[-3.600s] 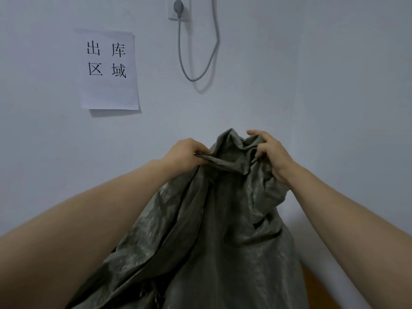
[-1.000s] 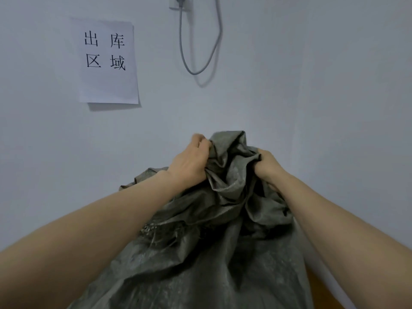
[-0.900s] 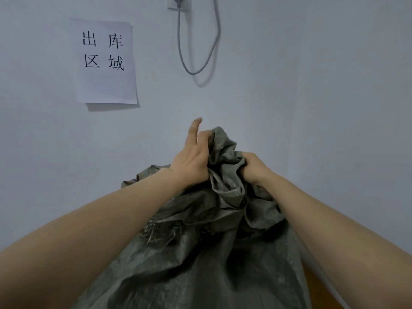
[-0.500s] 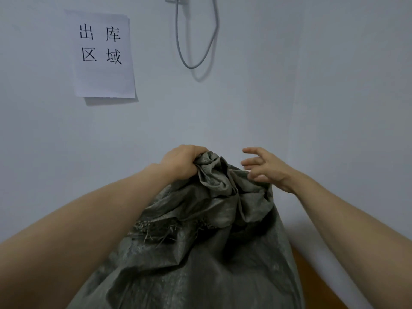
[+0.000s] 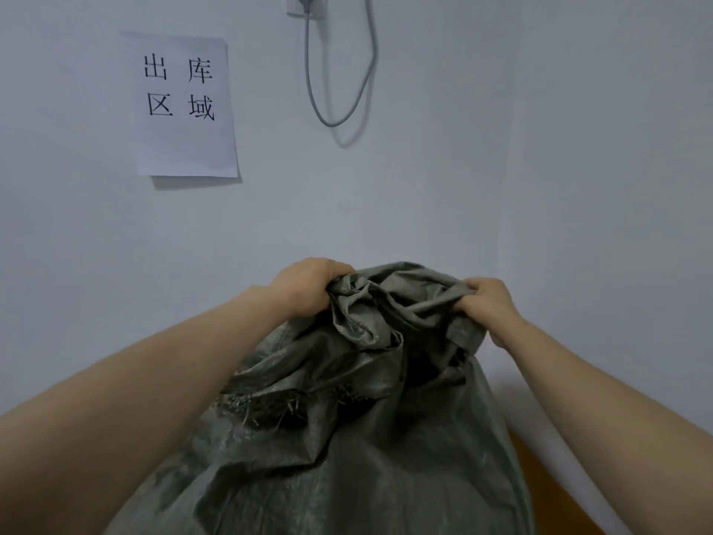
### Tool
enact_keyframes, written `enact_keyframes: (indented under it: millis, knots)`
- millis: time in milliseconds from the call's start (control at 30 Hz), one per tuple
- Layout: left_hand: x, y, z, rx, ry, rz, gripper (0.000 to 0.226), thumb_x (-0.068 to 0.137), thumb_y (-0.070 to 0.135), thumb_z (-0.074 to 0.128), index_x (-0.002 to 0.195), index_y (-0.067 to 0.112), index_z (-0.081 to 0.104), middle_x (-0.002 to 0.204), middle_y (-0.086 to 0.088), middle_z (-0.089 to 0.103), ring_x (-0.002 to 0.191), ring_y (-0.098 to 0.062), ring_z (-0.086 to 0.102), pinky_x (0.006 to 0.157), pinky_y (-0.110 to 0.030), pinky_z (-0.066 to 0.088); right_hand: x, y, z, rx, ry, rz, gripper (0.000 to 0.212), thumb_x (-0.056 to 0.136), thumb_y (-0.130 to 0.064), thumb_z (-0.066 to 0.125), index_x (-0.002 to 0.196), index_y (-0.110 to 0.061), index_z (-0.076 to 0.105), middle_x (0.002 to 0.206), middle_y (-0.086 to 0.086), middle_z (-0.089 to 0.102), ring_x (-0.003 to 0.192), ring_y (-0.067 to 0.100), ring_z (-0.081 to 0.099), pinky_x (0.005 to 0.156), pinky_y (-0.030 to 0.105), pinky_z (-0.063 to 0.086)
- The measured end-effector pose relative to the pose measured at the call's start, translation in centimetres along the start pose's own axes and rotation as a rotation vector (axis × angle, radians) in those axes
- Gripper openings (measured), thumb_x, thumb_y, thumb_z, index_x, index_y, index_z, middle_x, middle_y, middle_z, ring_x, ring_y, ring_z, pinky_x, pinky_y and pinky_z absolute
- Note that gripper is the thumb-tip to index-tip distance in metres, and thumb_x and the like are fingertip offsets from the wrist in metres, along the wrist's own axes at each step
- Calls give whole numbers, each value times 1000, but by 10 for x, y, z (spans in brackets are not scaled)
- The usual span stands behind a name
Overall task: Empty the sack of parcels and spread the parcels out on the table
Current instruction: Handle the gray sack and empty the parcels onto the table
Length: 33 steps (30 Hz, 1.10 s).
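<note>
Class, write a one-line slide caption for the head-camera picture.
A grey sack, its bunched top gripped by the left hand and right hand, before a wall bearing a paper sign.

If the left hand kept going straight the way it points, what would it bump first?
Probably the bunched top of the sack, which the left hand grips. The wall lies behind, though depth is unclear.
</note>
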<state>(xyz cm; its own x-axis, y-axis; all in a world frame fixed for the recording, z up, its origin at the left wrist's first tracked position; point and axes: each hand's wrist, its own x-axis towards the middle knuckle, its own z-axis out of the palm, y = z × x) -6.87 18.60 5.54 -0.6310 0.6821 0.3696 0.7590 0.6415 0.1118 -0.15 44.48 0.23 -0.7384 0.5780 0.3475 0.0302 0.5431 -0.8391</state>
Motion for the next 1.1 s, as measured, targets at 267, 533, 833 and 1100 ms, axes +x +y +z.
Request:
enact_keyframes:
  millis: [267,533,833,1100]
  knots:
    - [8,15,-2,-53,90,-97,50,86,9,55,134,23,47,157,-13,8,138,-33,33,103,-41,40,-24,-92,-9,34,-461,-348,82,71,4,66,138,-26,30,116,7,58,99,26,61,82,35,54]
    - [9,18,-5,-299,160,-229,56,81,4,60,133,13,41,122,-10,58,115,-29,53,83,-27,41,-54,-93,40,-434,-594,-450,161,37,-52,91,125,-49,-44,147,-1,-43,143,18,-22,118,54,6]
    - [0,20,-9,-421,-54,-175,92,77,-4,65,152,9,13,139,-10,45,122,-20,49,88,-16,39,-44,-80,78,-224,-323,-349,106,59,-31,85,145,-29,22,124,-6,61,115,21,57,105,43,39]
    - [-25,-45,-38,-563,-88,-376,90,85,8,60,152,33,6,160,4,6,146,-22,12,113,-43,25,-22,-47,57,123,-200,-177,44,57,-3,87,91,-18,64,98,4,70,90,17,65,90,33,52]
